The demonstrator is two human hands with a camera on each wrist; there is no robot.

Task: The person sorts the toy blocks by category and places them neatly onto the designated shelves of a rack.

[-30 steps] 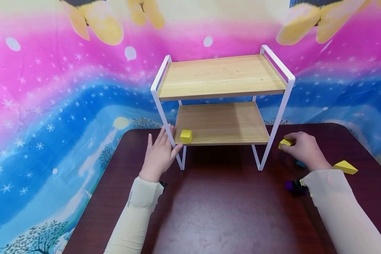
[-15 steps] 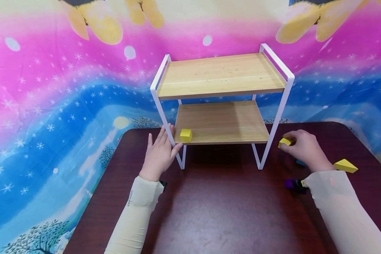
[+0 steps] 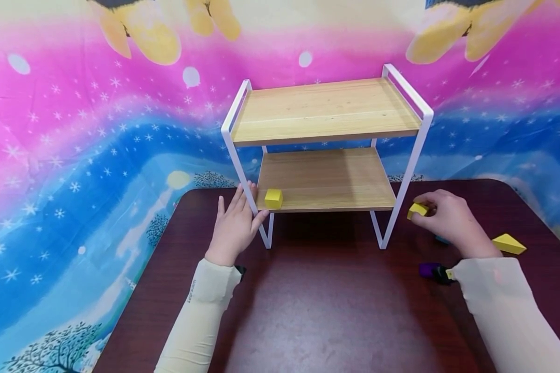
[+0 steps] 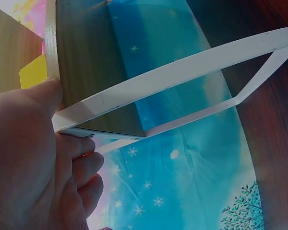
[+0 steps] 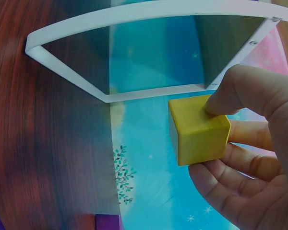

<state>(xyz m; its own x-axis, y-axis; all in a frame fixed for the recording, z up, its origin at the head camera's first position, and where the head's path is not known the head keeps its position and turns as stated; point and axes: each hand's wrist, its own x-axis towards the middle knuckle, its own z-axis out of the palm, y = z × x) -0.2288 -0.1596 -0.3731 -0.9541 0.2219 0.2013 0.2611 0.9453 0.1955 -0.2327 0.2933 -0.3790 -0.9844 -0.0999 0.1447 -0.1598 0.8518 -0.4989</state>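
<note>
My left hand (image 3: 232,228) holds the left side of a two-tier shelf rack (image 3: 326,111) by its white frame. In the left wrist view, the thumb (image 4: 47,91) presses the lower board's front edge, and the other fingers lie on the outer side of the frame. A yellow cube (image 3: 273,199) sits on the lower board near that thumb. To the right of the rack, my right hand (image 3: 452,220) pinches another yellow cube (image 5: 200,129) between thumb and fingers, apart from the white side frame.
On the dark table (image 3: 336,311), a yellow wedge-shaped block (image 3: 508,244) lies right of the right hand. A teal block (image 3: 442,240) shows partly beneath that hand, with a purple block (image 3: 428,270) nearer. A printed cloth (image 3: 98,129) hangs behind the table.
My right hand with its cube has shifted very slightly, its wrist moving a little to the right and nearer. The left hand, the rack and the cube on the lower board stay in place.
</note>
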